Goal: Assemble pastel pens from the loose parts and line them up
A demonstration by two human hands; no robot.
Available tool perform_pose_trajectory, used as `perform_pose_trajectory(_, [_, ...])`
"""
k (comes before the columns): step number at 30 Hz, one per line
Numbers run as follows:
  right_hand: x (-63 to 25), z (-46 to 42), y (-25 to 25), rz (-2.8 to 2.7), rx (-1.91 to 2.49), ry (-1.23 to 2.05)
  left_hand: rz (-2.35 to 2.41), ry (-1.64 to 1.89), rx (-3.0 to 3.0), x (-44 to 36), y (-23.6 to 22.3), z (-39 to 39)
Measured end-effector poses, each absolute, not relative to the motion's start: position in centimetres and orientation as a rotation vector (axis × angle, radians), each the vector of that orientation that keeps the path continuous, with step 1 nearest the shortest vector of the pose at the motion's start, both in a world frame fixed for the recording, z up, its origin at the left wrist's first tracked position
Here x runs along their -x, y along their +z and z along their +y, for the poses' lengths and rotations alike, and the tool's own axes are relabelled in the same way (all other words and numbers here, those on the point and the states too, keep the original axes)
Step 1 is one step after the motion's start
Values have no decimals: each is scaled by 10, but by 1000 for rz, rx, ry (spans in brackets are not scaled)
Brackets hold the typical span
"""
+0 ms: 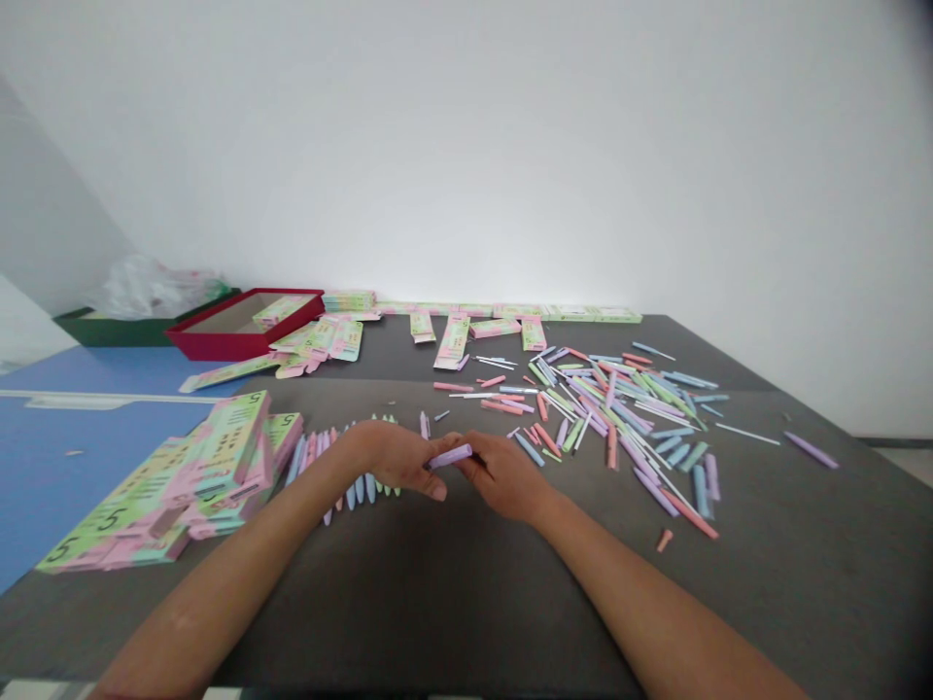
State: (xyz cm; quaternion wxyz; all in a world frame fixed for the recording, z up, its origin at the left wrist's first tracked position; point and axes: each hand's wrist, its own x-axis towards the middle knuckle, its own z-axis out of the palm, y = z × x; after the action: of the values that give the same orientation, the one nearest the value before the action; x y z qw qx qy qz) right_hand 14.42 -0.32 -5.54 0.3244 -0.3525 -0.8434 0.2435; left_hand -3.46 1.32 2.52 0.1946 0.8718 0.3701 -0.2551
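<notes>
Both hands meet over the dark grey table (452,574) near its middle. My left hand (397,457) and my right hand (502,476) are both closed on one short purple pen (450,455), each pinching one end of it. Just behind my left hand lies a row of finished pens (342,467) in pink, blue, purple and green, side by side. To the right spreads a loose scatter of pen barrels, caps and thin white refills (619,408).
A pile of flat green-and-pink pen cartons (182,476) lies at the left. More cartons (452,340) line the far edge beside a red tray (240,326) and a green tray with a plastic bag (146,292). A blue surface (73,428) adjoins the table's left side.
</notes>
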Motion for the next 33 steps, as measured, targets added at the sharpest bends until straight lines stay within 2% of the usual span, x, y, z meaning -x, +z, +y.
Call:
perform_pose_trajectory(8, [-173,28,-70,-1888,1157,534,1126,-793,-2383,33,31,9])
perform_pose_trajectory(13, [-169,18,-65,-1997,1024,629,1144,-791,-2401,37,29,11])
perform_pose_trajectory(19, [-143,-13,-56,-1961,694,992,1100,-738,-2411,33,24,13])
perform_pose_trajectory(22, [-134,-20,-57,-1879,664,1090,1031,-735,-2396,31,21,14])
perform_pose_trajectory(33, [-131,-24,-60,-1914,721,1003,1057,-858,-2431,28,18,12])
